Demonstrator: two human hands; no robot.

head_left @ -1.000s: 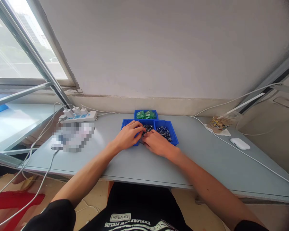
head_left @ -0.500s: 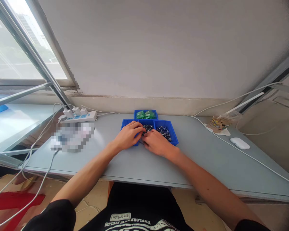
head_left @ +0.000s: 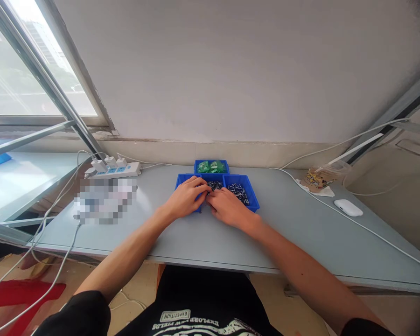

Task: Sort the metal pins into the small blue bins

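Three blue bins stand side by side on the desk, with a fourth blue bin holding green packets behind them. My left hand reaches over the left and middle bins, its fingers closed at the tips. Close against it, my right hand is pinched at the front of the middle bin. The fingertips of both hands meet; whatever lies between them is too small to make out. Small dark and metallic parts fill the middle bin, and similar parts lie in the right bin.
A power strip with plugs and a blurred object are at the left of the desk. On the right are a plastic cup on a napkin, a white case and a long white cable.
My right fingertips have shifted slightly up and left, nearer my left fingertips. A small thing visible below the fingertips earlier no longer shows. My left hand has hardly moved.
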